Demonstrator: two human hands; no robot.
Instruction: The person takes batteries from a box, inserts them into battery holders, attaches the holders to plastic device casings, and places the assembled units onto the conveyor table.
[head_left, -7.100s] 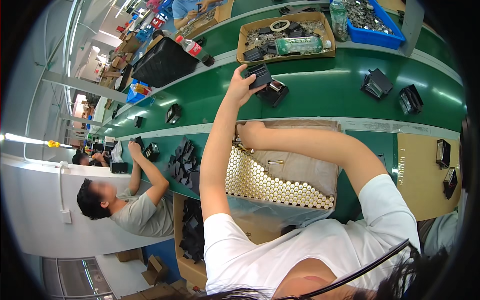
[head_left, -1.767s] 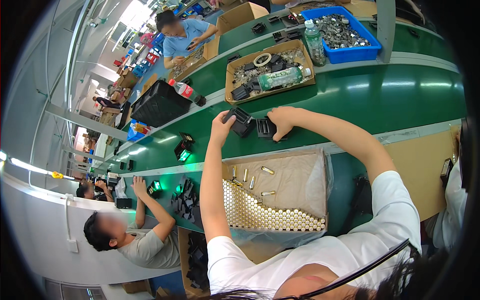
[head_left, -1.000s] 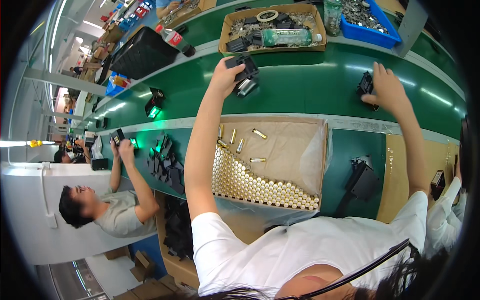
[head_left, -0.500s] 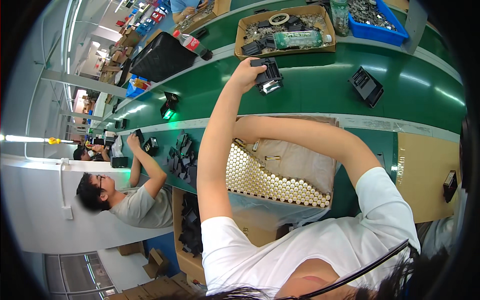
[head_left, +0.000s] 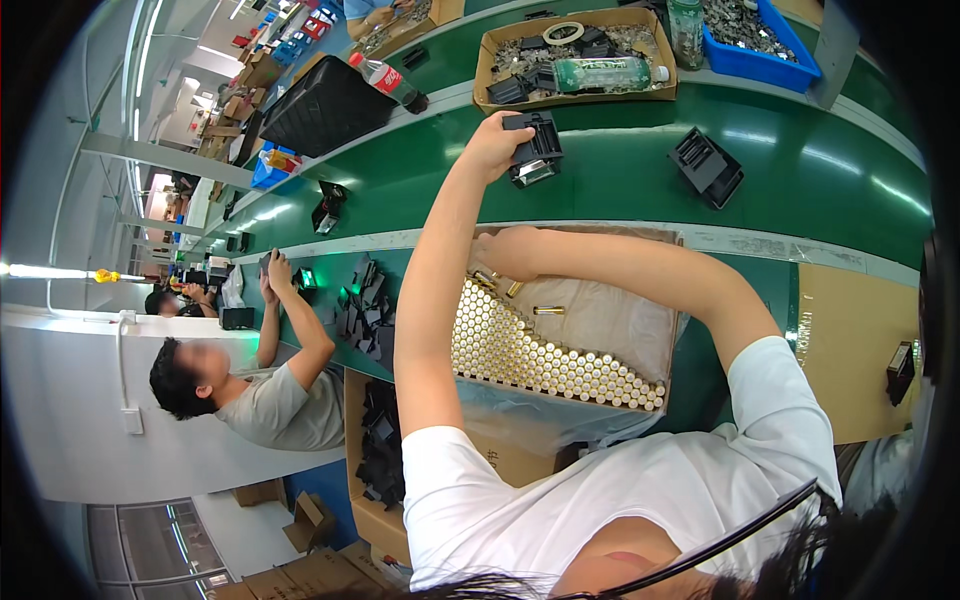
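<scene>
Over the green belt, my left hand (head_left: pixel 493 147) is closed round one side of a black plastic housing (head_left: pixel 538 143) with open slots and a shiny lower part. My right hand (head_left: pixel 512 251) reaches across behind the left forearm, low over a cardboard box (head_left: pixel 668 330) of batteries. Its fingers curl downward beside some loose batteries (head_left: pixel 514 289); their tips are partly hidden, and what they hold cannot be made out. Tightly packed upright batteries (head_left: pixel 540 365) fill the near and left part of the box. One battery (head_left: pixel 547 310) lies on the brown paper lining.
Another black housing (head_left: pixel 707 167) sits on the belt at right, and one (head_left: pixel 328 207) at left. Beyond the belt stand a carton of small parts (head_left: pixel 488 70), a blue bin (head_left: pixel 812 72) and a cola bottle (head_left: pixel 388 80). Black pieces (head_left: pixel 367 310) lie near a co-worker (head_left: pixel 280 410).
My right hand has shifted slightly right, out from behind the left forearm. The belt housings have moved left. The co-worker's hands have come together; my left hand barely moved.
</scene>
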